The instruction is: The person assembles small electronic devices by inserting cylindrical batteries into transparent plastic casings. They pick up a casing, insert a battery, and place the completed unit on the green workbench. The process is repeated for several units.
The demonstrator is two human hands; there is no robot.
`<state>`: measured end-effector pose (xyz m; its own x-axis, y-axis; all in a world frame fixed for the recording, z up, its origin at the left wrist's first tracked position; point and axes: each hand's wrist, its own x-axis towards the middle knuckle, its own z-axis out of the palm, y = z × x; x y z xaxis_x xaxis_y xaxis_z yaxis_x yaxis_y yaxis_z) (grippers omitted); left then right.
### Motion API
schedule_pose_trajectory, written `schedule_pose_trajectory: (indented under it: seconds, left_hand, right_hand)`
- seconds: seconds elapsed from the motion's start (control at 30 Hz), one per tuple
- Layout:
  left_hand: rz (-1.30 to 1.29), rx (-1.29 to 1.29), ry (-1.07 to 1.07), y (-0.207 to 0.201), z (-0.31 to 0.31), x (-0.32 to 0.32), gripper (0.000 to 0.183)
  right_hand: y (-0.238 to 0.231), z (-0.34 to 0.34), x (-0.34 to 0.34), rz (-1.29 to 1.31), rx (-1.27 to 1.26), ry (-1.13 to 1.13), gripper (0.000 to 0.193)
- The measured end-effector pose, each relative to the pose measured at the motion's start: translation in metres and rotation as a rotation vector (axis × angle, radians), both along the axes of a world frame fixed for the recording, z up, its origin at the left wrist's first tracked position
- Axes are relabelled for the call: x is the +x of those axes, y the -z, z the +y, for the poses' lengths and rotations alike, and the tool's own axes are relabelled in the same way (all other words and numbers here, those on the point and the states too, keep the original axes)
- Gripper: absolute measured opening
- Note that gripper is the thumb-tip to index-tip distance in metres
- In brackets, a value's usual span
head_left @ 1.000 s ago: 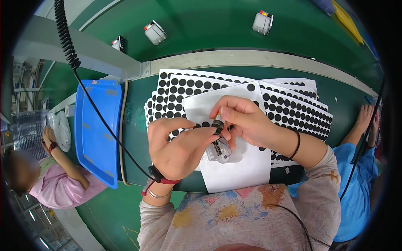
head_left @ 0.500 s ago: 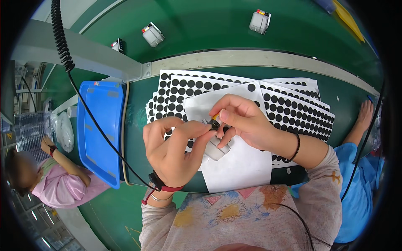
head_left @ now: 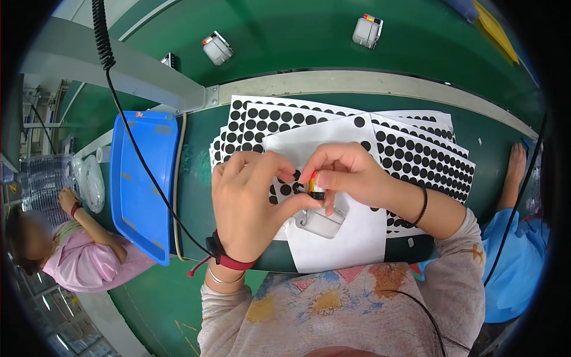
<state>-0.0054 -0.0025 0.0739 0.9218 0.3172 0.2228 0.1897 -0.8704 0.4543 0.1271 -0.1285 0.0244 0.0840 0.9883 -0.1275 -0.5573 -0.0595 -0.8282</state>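
A small boxy unit with a clear-grey plastic body and a red, yellow and black end is between my hands, above a blank white sheet. The thumb and fingers of my right hand close around its coloured end. My left hand is curled, its thumb pressed against the black part of the unit. At the tip of its index finger shows a black round spot; whether it sticks to the finger, I cannot tell. Sheets of black round stickers lie fanned out under and behind my hands.
A blue tray stands at the left, with a coiled black cable hanging in front. Similar units sit on the green surface beyond the pale rail. People in pink and blue are at either side.
My left fingers have spread from a tight pinch near the unit's end, and the thumb has moved against it. The unit has shifted slightly right, showing more of its body and coloured end.
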Motion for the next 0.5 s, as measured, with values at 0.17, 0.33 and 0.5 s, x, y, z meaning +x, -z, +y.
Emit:
schedule_pose_trajectory:
  seconds: [0.17, 0.33, 0.5]
  left_hand:
    - [-0.092, -0.507, -0.015, 0.018, 0.002, 0.003, 0.033]
    - [0.021, -0.848, 0.122, 0.020, 0.011, -0.004, 0.045]
    - [0.021, -0.936, 0.043, 0.026, 0.011, -0.006, 0.046]
  right_hand:
    - [0.010, 0.000, -0.001, 0.249, 0.034, 0.114, 0.024]
    - [0.021, 0.001, 0.001, 0.357, 0.095, 0.194, 0.023]
    - [0.021, 0.000, 0.001, 0.374, 0.117, 0.225, 0.023]
